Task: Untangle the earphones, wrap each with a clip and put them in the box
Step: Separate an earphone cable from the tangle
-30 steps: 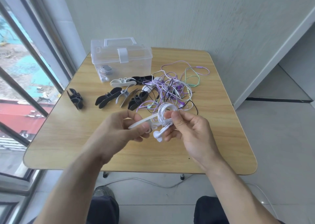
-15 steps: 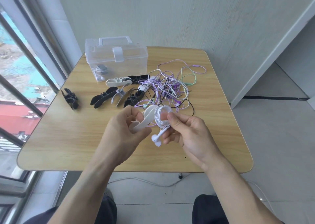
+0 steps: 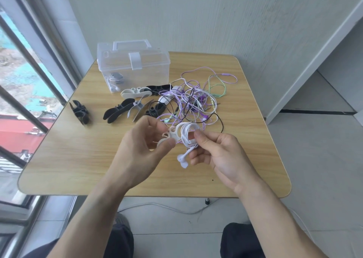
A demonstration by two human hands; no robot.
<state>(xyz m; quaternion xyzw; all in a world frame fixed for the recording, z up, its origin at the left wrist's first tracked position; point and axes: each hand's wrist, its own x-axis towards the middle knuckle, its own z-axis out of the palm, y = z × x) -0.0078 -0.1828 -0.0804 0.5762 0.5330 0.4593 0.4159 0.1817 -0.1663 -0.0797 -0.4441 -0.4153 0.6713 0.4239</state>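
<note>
Head view: coiled white earphones (image 3: pixel 189 136) are pinched by the right hand (image 3: pixel 218 155), a white clip (image 3: pixel 172 134) by the left hand (image 3: pixel 145 149); closing the clip around the coil is judged next.

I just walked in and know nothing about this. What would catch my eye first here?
Most striking are the two bare hands above the near half of the wooden table: the left hand holds a white plastic clip, and the right hand pinches a coiled white earphone cable. Behind them lies a tangle of purple, green, white and black earphone cords, and at the far left corner stands a closed clear plastic box.
</note>
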